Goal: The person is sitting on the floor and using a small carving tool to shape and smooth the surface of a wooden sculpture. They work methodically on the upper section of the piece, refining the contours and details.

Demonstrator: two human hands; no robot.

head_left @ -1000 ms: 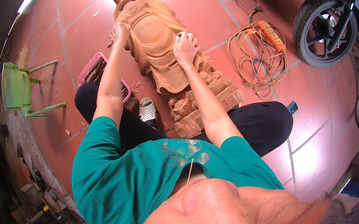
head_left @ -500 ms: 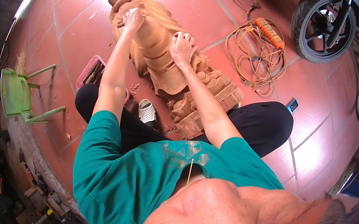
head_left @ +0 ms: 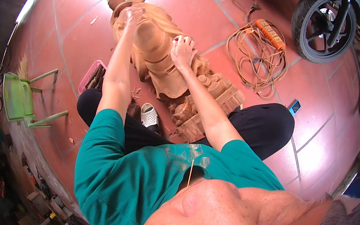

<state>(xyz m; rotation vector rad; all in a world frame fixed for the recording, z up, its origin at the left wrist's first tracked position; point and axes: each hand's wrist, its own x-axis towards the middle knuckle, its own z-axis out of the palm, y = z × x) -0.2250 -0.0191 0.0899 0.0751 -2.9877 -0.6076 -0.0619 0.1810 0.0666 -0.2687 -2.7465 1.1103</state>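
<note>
One wooden statue (head_left: 167, 62) lies on the floor under your two hands. Your left hand (head_left: 132, 14) grips its upper end, fingers curled; your right hand (head_left: 183, 50) presses spread fingers on its middle. One orange cable coil (head_left: 256, 55) lies right of your right hand.

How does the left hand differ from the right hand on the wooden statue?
The left hand reaches far up to the statue's top end, arm stretched out; the right hand sits lower, on the statue's middle, with the elbow closer in. The left hand's fingers look curled around the top, while the right hand lies on the surface with fingers spread. Both are bare and touch the same carved wood.
</note>
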